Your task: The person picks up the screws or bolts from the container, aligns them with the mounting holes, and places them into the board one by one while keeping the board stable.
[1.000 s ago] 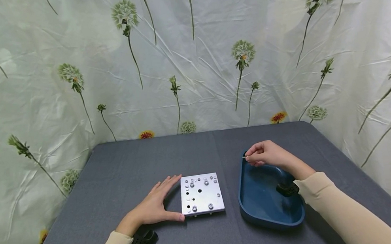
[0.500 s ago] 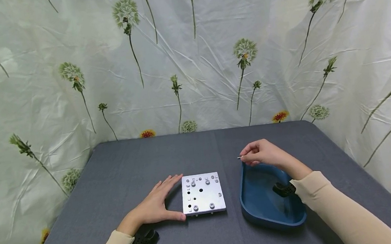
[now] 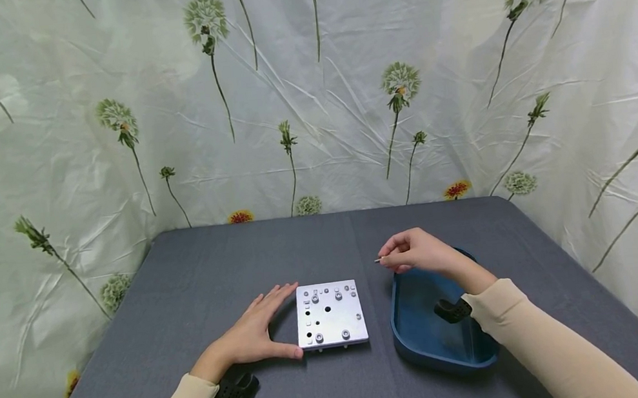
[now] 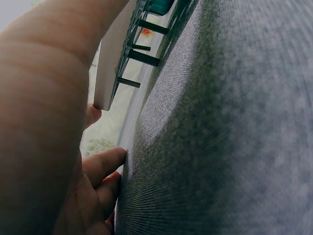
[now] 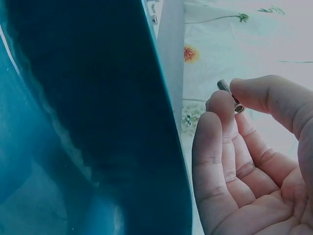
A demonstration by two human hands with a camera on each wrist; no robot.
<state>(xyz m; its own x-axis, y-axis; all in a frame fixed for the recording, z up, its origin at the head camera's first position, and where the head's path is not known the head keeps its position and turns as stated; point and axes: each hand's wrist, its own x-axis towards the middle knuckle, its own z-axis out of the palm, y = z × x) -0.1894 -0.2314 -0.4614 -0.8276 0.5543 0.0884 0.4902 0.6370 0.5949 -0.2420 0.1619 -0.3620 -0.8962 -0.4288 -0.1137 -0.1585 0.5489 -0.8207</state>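
Probable screw [image 5: 229, 94] in right hand [image 3: 418, 252]

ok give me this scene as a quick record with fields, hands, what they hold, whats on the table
left hand: left hand lies flat on the table, thumb and fingers against the metal plate
right hand: right hand pinches a small screw, raised over the far rim of the blue tray
plate: several bolts set in it, some holes bare
table: grey cloth table
backdrop: floral sheet

The head camera is looking down at the table [image 3: 187, 278]; both wrist cameras are looking closely, sharing the metal plate [image 3: 331, 317].
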